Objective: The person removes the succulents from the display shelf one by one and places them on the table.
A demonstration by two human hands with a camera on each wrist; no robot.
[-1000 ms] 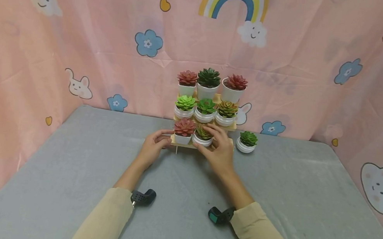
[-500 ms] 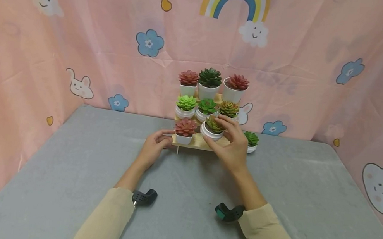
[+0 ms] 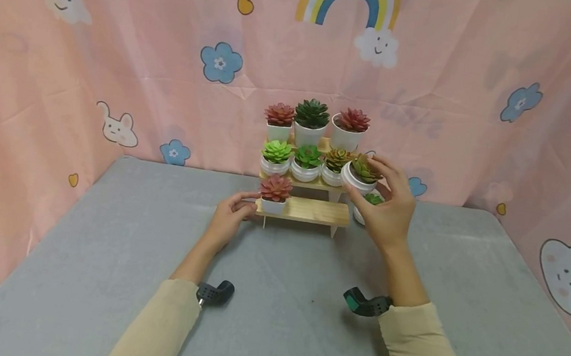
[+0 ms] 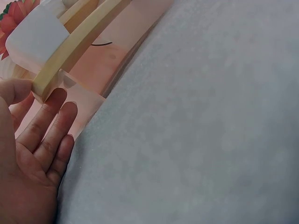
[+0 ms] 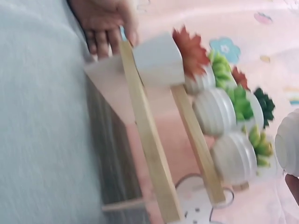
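Note:
In the head view, my right hand (image 3: 390, 215) holds a potted succulent (image 3: 357, 178) with greenish-brown leaves and a ribbed white pot, tilted and raised to the right of the wooden tiered stand (image 3: 318, 211). At the stand's lower left end, my left hand (image 3: 226, 218) pinches the bottom board, thumb against its end and fingers beneath, as the left wrist view shows. A red succulent (image 3: 275, 191) in a square white pot sits at the left of that board. In the right wrist view, only part of the held white pot (image 5: 288, 144) shows at the right edge.
Three succulents, including a bright green one (image 3: 275, 156), line the middle tier. Three more, with a dark green one (image 3: 311, 120) in the middle, fill the top tier. Right of the stand, another green succulent (image 3: 373, 199) stands on the grey table (image 3: 272, 304), partly hidden by my right hand.
My right hand has lifted the greenish-brown succulent off the bottom tier and carried it up and to the right, past the stand's end. My left hand has stayed at the bottom board.

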